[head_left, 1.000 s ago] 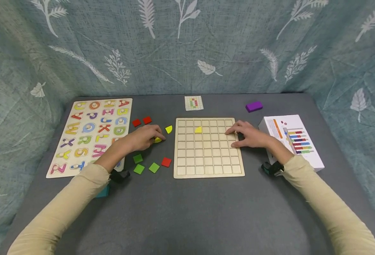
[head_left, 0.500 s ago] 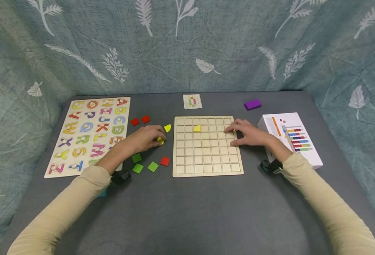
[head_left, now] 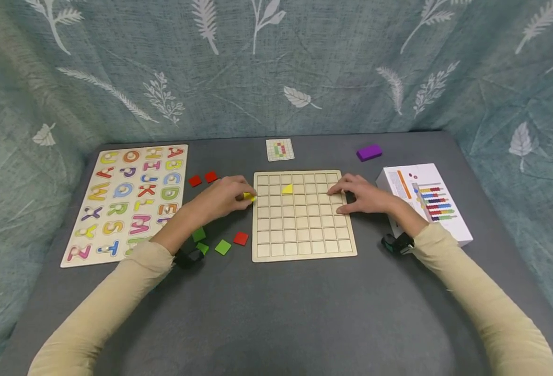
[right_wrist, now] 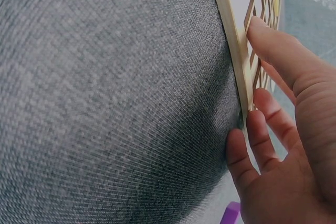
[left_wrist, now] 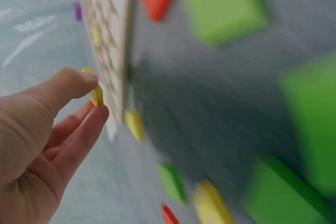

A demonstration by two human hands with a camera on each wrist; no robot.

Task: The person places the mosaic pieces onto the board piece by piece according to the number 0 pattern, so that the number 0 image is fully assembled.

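My left hand (head_left: 225, 198) pinches a yellow quarter-circle tile (left_wrist: 96, 95) between thumb and fingertips, right at the left edge of the wooden grid board (head_left: 300, 250). One yellow quarter-circle tile (head_left: 287, 189) lies in a square of the board's second row. At the board's right edge rests my right hand (head_left: 363, 197), its thumb and index finger spread on the surface. In the right wrist view, other fingers hang loosely beside the edge. Loose yellow tiles (left_wrist: 134, 124) show near my left hand in the left wrist view; the hand hides them from the head camera.
Green tiles (head_left: 222, 247) and red tiles (head_left: 241, 238) lie left of the board. An alphabet puzzle board (head_left: 130, 203) stands further left. Behind the grid are a pattern card (head_left: 279, 150) and a purple block (head_left: 369, 152). A white box (head_left: 429, 201) sits at right, near my forearm.
My left hand has picked the yellow tile up off the table and carried it right and away from me to the board's edge. The right hand has stayed on the board.
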